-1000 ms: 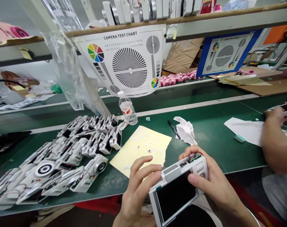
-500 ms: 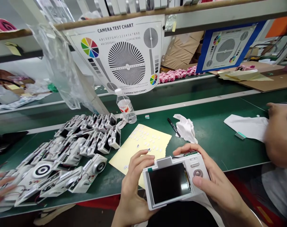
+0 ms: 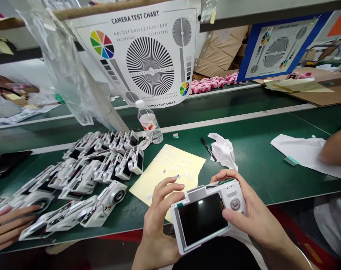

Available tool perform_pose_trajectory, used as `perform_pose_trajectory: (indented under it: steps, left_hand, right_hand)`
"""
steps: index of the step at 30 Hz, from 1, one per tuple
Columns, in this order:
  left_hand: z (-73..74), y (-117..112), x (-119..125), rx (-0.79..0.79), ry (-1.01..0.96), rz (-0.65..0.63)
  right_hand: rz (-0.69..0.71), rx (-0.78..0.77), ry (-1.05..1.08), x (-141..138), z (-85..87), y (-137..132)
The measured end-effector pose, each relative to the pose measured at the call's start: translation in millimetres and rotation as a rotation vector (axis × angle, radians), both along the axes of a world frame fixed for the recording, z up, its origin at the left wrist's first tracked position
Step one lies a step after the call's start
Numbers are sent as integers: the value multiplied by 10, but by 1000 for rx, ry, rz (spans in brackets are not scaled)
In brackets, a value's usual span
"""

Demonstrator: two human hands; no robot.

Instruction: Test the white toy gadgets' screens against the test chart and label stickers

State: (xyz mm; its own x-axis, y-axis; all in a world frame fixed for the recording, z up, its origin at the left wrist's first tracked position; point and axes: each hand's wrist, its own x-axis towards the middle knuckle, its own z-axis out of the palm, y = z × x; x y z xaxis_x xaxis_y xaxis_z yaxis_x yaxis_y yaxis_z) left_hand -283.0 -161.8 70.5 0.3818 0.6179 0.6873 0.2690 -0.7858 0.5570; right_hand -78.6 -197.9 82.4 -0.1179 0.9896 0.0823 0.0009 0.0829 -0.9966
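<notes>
I hold a white compact camera (image 3: 206,217) with both hands, its dark rear screen facing me, just in front of the green table's near edge. My left hand (image 3: 159,221) grips its left side, fingers curled over the top edge. My right hand (image 3: 251,213) wraps its right end, thumb lying on the screen's right margin beside the round control dial. Red wires show at the camera's top. A yellow sheet (image 3: 170,170) dotted with small white stickers lies just beyond the camera.
Rows of white cameras (image 3: 97,168) lie at left, where another person's hand (image 3: 7,228) reaches in. A water bottle (image 3: 148,123), black pen (image 3: 207,148), crumpled white cloth (image 3: 223,152) and camera test chart (image 3: 147,56) stand behind. A co-worker's arm (image 3: 336,150) rests on white paper at right.
The camera turned from tilted to nearly level in my hands, screen toward me. A hand entered at the far left onto the cameras. The co-worker's arm on the right drew back.
</notes>
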Motion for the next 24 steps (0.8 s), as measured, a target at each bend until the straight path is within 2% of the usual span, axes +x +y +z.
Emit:
perform_pose_trajectory:
  steps: [6,13,24]
  left_hand:
    - [-21,-15,-13,21,21,22]
    - [-3,-9,-27,1,14,-3]
    - [20,-8,-21,6,47,22]
  right_hand:
    - [-31,11,-29,-4,-21,4]
    - [62,38,41,39,-7,-11]
    - [20,1,59,13,-40,10]
